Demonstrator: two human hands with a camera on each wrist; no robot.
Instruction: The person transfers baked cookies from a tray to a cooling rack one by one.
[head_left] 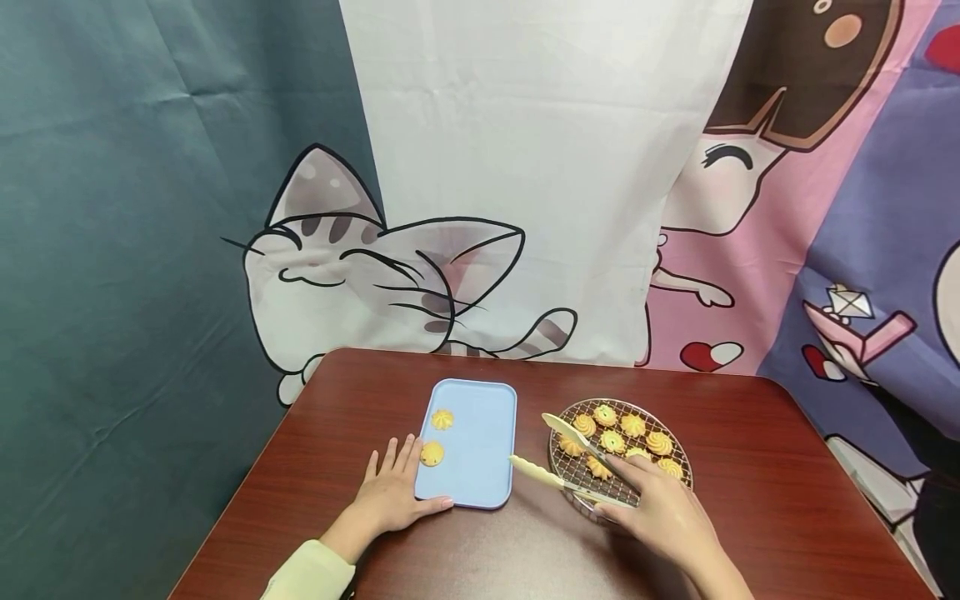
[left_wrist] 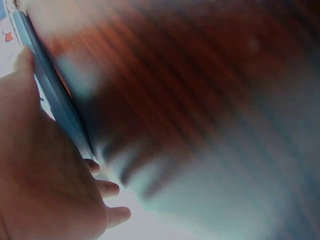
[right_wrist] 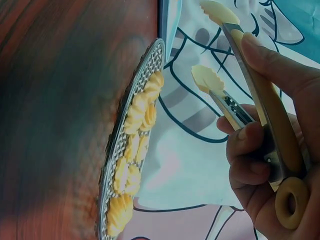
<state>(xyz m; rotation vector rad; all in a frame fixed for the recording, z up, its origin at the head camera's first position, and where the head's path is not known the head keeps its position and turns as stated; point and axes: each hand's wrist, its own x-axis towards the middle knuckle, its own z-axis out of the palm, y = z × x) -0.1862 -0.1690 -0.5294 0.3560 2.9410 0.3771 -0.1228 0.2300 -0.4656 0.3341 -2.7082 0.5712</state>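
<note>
Head view: a dark red-brown wood-grain desk [head_left: 525, 554], rounded at both far corners, with pale glare towards the near side. Behind the far edge, a printed curtain [head_left: 570, 125] in grey-green, white, pink and blue-violet, bearing a striped cartoon cat [head_left: 330, 279] and, further right, a cartoon figure [head_left: 712, 192]. Near the desk's far edge, left of the middle, a light blue tray [head_left: 480, 425] with two cookies [head_left: 442, 419] along its left side. Right of the tray, well in from the right edge, a round wire rack [head_left: 626, 405] of further cookies. At the tray's near left corner, the left hand [head_left: 392, 493], flat, spread and released. Over the rack, the right hand [head_left: 663, 512], grasping tongs [head_left: 543, 475] with cream tips parted towards the tray. Cut off below: the desk's near edge, the right forearm [head_left: 723, 575] and a pale yellow sleeve [head_left: 311, 571]. Hidden under the right hand and tongs: part of the rack. At the right border, a dark patch [head_left: 943, 525], too unclear to name.

Left wrist view: blurred red grain with bluish-white reflections. Edge-on at the left, the tray, upper face out of sight, beneath the thumb. Only three other fingertips visible.

Right wrist view: desk on the left, curtain on the right, both tilted. Rack edge-on, cropped at the bottom, cookies overlapping beyond counting. Tray reduced to a sliver at the top. Tongs partly concealed by curled fingers.
</note>
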